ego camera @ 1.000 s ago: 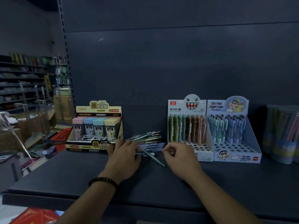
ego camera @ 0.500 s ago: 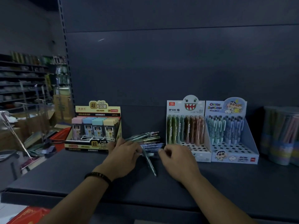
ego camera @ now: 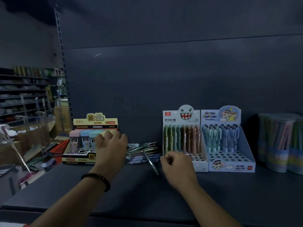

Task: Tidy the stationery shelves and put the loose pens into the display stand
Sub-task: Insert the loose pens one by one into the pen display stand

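Several loose pens (ego camera: 142,150) lie in a pile on the dark shelf (ego camera: 229,194), between a yellow box and the stands. One pen (ego camera: 151,163) lies slanted off the front of the pile. The monster-face display stand (ego camera: 182,140) holds green and brown pens at the back, with free holes in front. My left hand (ego camera: 111,149) hovers left of the pile in front of the yellow box, fingers loosely bent and holding nothing. My right hand (ego camera: 177,167) has its fingers curled at the right end of the pile; a grip on a pen cannot be made out.
A yellow box of pastel lead cases (ego camera: 91,136) stands at the left. A blue cartoon pen stand (ego camera: 227,141) sits right of the monster stand, with clear tubs of pencils (ego camera: 278,141) beyond. Other store shelves and a red basket (ego camera: 59,148) are at the far left.
My left hand has lifted off the pen pile and moved left and up, in front of the yellow box. The slanted pen has swung more upright. My right hand stays at the pile's right end.
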